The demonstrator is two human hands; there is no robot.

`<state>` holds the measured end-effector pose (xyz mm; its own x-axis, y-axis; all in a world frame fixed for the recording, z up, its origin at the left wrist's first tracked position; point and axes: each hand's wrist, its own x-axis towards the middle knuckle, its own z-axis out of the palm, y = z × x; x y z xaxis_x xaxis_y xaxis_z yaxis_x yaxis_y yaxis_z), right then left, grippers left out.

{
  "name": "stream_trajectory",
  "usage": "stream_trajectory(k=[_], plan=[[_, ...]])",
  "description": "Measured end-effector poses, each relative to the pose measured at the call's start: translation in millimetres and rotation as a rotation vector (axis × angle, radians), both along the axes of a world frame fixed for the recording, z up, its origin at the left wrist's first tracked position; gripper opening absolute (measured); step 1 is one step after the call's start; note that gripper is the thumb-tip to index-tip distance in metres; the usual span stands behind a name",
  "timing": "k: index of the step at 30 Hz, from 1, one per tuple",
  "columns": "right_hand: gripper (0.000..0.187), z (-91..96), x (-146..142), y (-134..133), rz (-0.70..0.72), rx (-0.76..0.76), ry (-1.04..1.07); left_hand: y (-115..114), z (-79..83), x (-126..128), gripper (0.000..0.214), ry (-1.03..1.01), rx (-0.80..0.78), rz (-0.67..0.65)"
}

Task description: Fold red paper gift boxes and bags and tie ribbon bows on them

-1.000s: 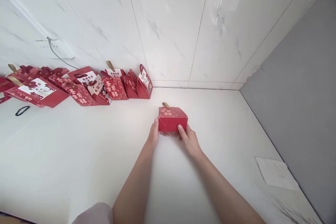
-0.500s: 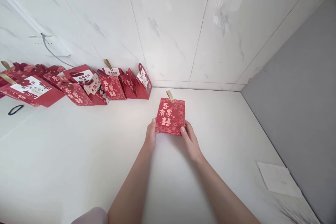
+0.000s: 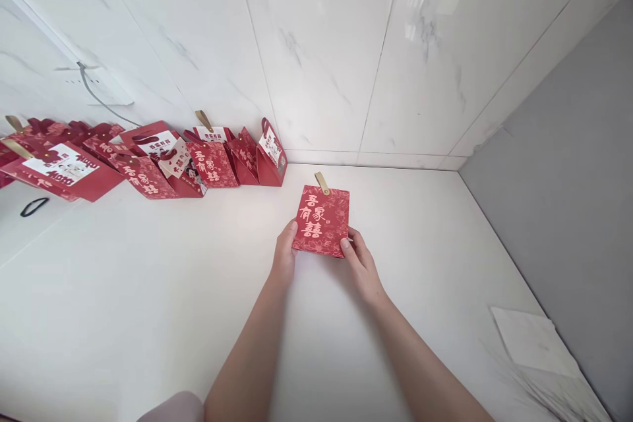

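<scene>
A red gift box (image 3: 329, 224) with pink Chinese characters, a floral print and a short gold strap (image 3: 322, 182) at its top is held between my two hands above the white tabletop. My left hand (image 3: 285, 250) grips its lower left edge, thumb against the side. My right hand (image 3: 362, 264) holds the lower right corner, with the thumb on the front and the fingers behind. The fingers behind the box are mostly hidden. Its printed face is turned up toward me.
Several similar red gift boxes (image 3: 215, 165) stand along the tiled wall (image 3: 316, 46) at the back left. A black loop (image 3: 34, 207) lies at far left. A grey cable (image 3: 101, 99) hangs from the wall. A white sheet (image 3: 534, 341) lies at right beside the grey wall (image 3: 568, 178).
My left thumb has shifted slightly onto the left edge of the box. Otherwise the box and my right hand are almost where they were; the view has moved a little.
</scene>
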<state>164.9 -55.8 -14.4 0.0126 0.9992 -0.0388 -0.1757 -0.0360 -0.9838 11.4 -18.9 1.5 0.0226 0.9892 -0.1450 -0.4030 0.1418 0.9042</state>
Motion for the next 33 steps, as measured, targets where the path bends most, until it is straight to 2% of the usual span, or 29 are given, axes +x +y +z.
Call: stream_trajectory(k=[15, 17, 21, 24, 30, 33], plan=[[0.041, 1.2, 1, -1, 0.004, 0.003, -0.003, 2, -7.4, -5, 0.045, 0.004, 0.036, -0.007], [0.047, 1.8, 1, -2, 0.036, 0.047, 0.015, 5, -11.1, -8, 0.046, 0.009, 0.031, 0.013], [0.075, -3.5, -4, -6, 0.131, 0.173, -0.04, 9, -17.7, -12, 0.052, -0.018, 0.011, 0.067], [0.085, -10.8, -10, -6, 0.129, 0.17, -0.111, 10, -19.8, -14, 0.057, -0.043, -0.025, 0.067], [0.075, -14.0, -8, -1, 0.096, 0.108, 0.023, 11, -19.6, -11, 0.052, 0.039, -0.013, -0.011], [0.071, -13.2, -7, 0, 0.1, 0.094, 0.025, 11, -19.6, -10, 0.049, 0.029, -0.014, 0.019]])
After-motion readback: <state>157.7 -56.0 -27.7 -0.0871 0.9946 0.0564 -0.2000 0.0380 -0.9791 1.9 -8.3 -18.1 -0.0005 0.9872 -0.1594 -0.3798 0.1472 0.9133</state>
